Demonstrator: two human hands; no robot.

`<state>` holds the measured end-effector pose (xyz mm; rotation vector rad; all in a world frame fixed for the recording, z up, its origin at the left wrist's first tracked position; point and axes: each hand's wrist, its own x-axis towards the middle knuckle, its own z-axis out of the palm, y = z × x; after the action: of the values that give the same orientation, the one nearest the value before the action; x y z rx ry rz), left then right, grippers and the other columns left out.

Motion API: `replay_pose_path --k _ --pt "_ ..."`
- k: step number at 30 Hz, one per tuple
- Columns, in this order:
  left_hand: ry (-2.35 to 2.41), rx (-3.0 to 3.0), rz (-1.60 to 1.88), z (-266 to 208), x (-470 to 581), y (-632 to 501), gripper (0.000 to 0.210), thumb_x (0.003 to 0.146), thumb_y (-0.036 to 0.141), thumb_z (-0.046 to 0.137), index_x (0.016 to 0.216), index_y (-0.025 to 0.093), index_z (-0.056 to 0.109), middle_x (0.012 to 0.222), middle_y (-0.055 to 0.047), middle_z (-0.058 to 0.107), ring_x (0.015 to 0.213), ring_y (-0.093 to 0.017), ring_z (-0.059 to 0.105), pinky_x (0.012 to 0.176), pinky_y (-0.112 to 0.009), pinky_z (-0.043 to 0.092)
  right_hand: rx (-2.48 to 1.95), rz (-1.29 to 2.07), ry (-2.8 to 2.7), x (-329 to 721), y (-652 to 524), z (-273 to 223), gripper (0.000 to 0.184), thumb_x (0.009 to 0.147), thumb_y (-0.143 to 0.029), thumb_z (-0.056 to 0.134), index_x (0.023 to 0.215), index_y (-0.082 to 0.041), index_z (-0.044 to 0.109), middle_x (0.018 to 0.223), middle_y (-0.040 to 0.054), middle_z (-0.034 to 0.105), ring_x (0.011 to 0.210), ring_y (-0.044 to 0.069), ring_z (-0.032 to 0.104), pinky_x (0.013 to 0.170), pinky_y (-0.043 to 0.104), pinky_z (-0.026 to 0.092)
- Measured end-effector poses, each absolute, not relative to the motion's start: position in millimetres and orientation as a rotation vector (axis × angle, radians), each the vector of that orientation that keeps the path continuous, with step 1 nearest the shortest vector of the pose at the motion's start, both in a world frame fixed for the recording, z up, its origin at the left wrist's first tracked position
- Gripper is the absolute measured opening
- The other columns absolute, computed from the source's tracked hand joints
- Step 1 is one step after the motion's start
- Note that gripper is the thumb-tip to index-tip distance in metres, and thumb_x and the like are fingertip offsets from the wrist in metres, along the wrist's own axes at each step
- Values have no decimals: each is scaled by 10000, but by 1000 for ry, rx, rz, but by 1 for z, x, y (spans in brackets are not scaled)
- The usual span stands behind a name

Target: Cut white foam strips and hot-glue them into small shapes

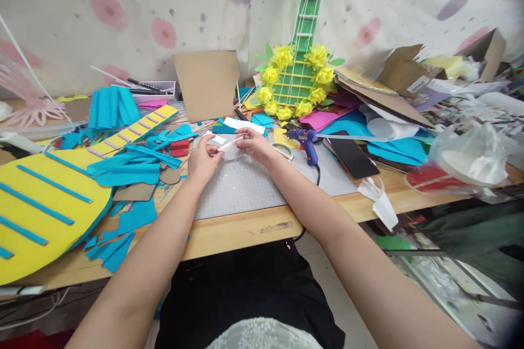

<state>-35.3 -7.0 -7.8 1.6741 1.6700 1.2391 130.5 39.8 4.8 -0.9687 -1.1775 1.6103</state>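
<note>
A small white paper strip (pixel 229 145) is stretched between my two hands, above the grey cutting mat (pixel 241 191). Its left end is pinched in my left hand (pixel 201 162), and my right hand (pixel 256 146) has closed fingers on the other end. More white pieces lie close behind: a flat white strip (pixel 244 125) past my right fingers and a small white piece (pixel 216 139) by my left fingertips. A roll of tape (pixel 283 151) rests just right of my right hand. Beyond it is a blue glue gun (pixel 306 144) with a clear stick in its back.
At the left lies a yellow guitar shape (pixel 53 196) among blue scraps (pixel 123 229). A green guitar (pixel 295 84) with yellow flowers leans at the back, beside a cardboard sheet (pixel 208 84). A black phone (pixel 352 155) and a plastic-wrapped cup (pixel 442 172) are to the right.
</note>
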Motion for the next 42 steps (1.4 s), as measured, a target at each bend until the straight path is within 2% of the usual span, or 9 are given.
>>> replay_pose_path --k 4,11,21,30,34,39,42 --pt "1867 1843 1149 -3 -37 -10 507 695 242 654 1181 255 510 881 -22 698 782 -202 648 739 -329 462 -898 1514 -1397 137 37 3 386 529 -127 657 875 -202 503 734 -55 581 696 97 561 670 230 444" --pt "1876 1952 1109 -3 -36 -12 515 707 259 651 1201 266 503 916 -17 697 871 -225 639 779 -333 446 -970 1348 -1529 142 36 -7 368 538 -145 672 859 -202 500 718 -58 549 699 95 545 689 242 432" --pt "1460 1533 1369 -18 -41 -1 502 684 308 661 1154 190 529 835 -41 693 749 -164 650 743 -306 498 -1017 1408 -1401 146 38 -7 369 534 -130 662 857 -195 496 754 -44 522 662 93 537 632 252 478" --pt "1704 1594 1482 -8 -43 -5 375 687 236 631 1052 186 562 787 -20 668 710 -144 633 727 -284 489 -1151 1337 -1389 145 40 -11 261 584 -126 627 801 -187 496 660 -55 530 580 78 528 562 228 473" --pt "1736 1570 1643 -7 -48 -2 323 683 186 595 1004 191 552 776 -2 613 687 -129 608 707 -278 494 -1170 1267 -1414 144 41 -11 238 590 -132 612 791 -184 496 661 -56 523 596 83 525 574 230 474" --pt "1529 1089 1883 -1 -54 5 289 627 106 535 892 208 483 730 29 517 632 -111 580 642 -275 531 -1200 997 -1583 145 44 -5 192 627 -138 590 794 -186 507 707 -40 550 671 96 543 727 287 486" --pt "1313 609 1849 7 -55 8 209 626 80 468 779 209 407 637 54 466 561 -101 580 613 -280 550 -1175 925 -1662 136 50 4 175 652 -131 579 805 -188 514 732 -32 565 701 101 552 762 301 490"
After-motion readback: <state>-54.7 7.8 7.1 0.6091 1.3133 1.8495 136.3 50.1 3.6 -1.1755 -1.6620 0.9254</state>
